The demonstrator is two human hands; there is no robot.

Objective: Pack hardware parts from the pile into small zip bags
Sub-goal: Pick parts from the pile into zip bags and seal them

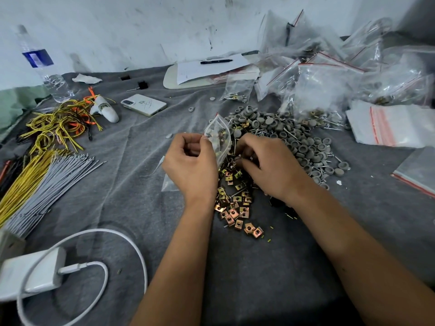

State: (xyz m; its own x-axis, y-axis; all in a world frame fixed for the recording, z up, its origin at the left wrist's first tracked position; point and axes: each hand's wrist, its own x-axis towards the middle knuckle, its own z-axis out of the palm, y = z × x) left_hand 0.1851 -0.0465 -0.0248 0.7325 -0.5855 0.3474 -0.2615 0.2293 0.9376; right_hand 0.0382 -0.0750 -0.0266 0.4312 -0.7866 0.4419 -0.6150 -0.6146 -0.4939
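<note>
Head view: your left hand (190, 161) pinches the small zip bag (217, 137) open above the pile (237, 198) on the counter (117, 184), right hand (266, 165) curled picking parts—keep the mouth wide.

I log the worktop (259, 267) as covered edge to edge by a creased dark grey felt-like cloth. Behind it stands a whitewashed wall (141, 27), scuffed and streaked with dark marks, grubbier near its base. At the far left I note a pale green surface (14, 100) beside the cloth's edge; what it is, I cannot tell. Light is even and diffuse, shadows soft. No window in view.
</note>
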